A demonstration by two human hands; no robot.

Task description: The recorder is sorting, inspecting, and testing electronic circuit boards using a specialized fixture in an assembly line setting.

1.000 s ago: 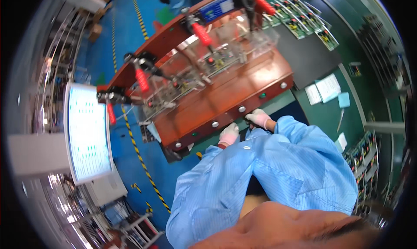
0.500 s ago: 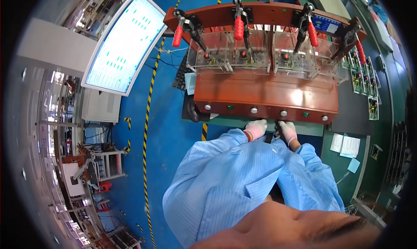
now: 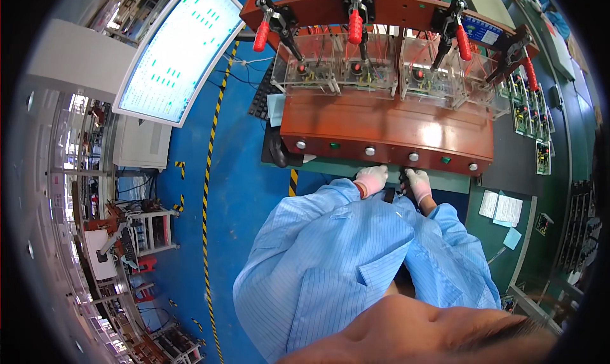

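My left hand (image 3: 372,180), in a pale glove with a pink palm, is at the bench's front edge, below the reddish-brown test fixture (image 3: 381,124). Its fingers look curled together, and whatever may be in them is hidden. My right hand (image 3: 418,185), gloved the same way, is a short way to the right. It is closed by a small black object (image 3: 403,178), whose kind I cannot make out. Silver buttons (image 3: 370,151) and green switches (image 3: 447,161) line the fixture's front, just beyond both hands. Above stand several red-handled toggle clamps (image 3: 355,27) over clear plastic covers (image 3: 372,75).
A lit monitor (image 3: 178,56) stands at the left. A black keyboard (image 3: 262,97) and a black cable (image 3: 277,149) lie by the fixture's left side. Circuit boards (image 3: 532,113) stand in rows on the right, with paper sheets (image 3: 507,209) nearer. Blue floor (image 3: 248,192) shows at left.
The whole view has shifted slightly, so the fixture and monitor sit a little higher. My left hand has moved slightly left, away from the right; the right hand stays by the black object.
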